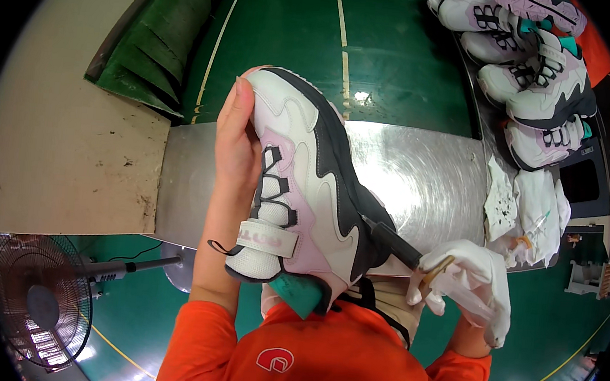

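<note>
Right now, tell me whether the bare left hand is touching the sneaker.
Touching. The head view shows the left hand wrapped along the side of the white, pink and black sneaker, fingers pressed against its toe with no gap.

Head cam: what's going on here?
A person in an orange shirt holds a chunky white, pink and dark grey sneaker up over a brushed metal table, bare left hand gripping its toe and side. The right hand, in a white glove, holds a black-handled tool whose tip touches the shoe's dark side. More matching sneakers are piled at the far right, with crumpled white cloths beside them.
</note>
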`<action>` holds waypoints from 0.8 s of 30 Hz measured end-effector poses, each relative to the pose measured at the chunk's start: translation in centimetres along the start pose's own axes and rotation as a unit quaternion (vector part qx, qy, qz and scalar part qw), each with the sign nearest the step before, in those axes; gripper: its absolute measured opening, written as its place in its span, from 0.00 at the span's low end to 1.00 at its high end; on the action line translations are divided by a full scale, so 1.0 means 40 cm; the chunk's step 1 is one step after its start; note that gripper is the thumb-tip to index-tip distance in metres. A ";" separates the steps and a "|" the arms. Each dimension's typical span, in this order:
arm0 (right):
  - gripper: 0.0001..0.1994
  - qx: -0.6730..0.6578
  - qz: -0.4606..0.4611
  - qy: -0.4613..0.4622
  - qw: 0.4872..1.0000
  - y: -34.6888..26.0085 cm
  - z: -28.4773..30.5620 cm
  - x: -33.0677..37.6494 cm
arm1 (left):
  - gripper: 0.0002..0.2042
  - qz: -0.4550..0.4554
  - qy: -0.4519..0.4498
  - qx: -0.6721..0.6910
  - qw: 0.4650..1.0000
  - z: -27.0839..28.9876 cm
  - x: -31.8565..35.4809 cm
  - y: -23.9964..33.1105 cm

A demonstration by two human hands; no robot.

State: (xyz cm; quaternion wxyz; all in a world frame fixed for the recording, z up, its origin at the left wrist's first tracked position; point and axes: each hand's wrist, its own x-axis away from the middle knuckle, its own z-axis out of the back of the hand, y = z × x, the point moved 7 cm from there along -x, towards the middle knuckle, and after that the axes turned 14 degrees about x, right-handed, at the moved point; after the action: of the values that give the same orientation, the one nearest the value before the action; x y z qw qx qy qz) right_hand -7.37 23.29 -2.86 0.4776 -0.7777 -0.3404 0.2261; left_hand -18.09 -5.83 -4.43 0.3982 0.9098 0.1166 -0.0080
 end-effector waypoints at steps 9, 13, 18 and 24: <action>0.61 0.006 0.029 -0.145 0.989 0.014 0.023 0.017 | 0.20 0.009 0.042 -0.022 0.999 0.022 -0.008 -0.010; 0.61 -0.003 0.085 -0.106 0.991 0.033 0.029 0.034 | 0.20 0.010 0.049 -0.036 0.998 0.038 -0.014 -0.016; 0.60 -0.042 0.078 -0.034 0.995 0.074 0.055 0.075 | 0.21 0.066 0.076 -0.007 0.995 0.033 -0.015 -0.043; 0.59 -0.059 0.034 0.103 0.992 0.112 0.092 0.116 | 0.22 0.103 0.103 -0.030 0.989 0.014 -0.004 -0.063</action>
State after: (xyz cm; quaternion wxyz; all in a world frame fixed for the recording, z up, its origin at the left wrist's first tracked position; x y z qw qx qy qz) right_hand -5.36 27.52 -8.63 0.4555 -0.8348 -0.2753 0.1409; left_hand -18.73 -4.61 -6.63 0.4098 0.9006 0.0632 0.1304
